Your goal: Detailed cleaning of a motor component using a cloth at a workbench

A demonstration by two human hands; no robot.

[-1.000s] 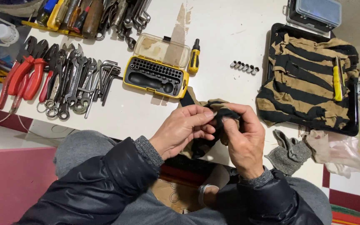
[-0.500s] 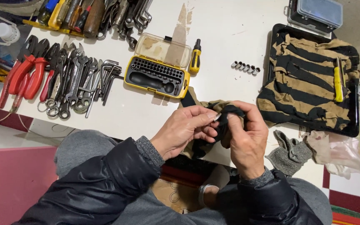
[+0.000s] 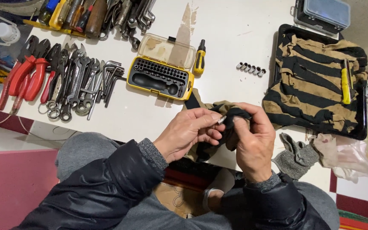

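Observation:
My left hand point(image 3: 188, 133) pinches a small silver metal piece point(image 3: 221, 120) between thumb and fingers. My right hand point(image 3: 254, 142) grips a black and tan cloth point(image 3: 231, 116) wrapped against that piece. Both hands meet over the near edge of the white table point(image 3: 231, 34). Just beyond them lies an open yellow bit case point(image 3: 160, 79) with a black driver handle inside. A yellow and black screwdriver point(image 3: 199, 62) lies next to the case lid.
A row of small silver sockets point(image 3: 250, 68) lies right of the screwdriver. Red pliers point(image 3: 24, 76), wrenches point(image 3: 77, 87) and hex keys point(image 3: 109, 79) cover the left. A black tray point(image 3: 360, 115) with striped cloth point(image 3: 311, 81) sits right; a grey glove point(image 3: 294, 155) lies near it.
My hands have shifted slightly, and the silver piece now shows between my left fingertips against the cloth. Nothing else on the table has moved.

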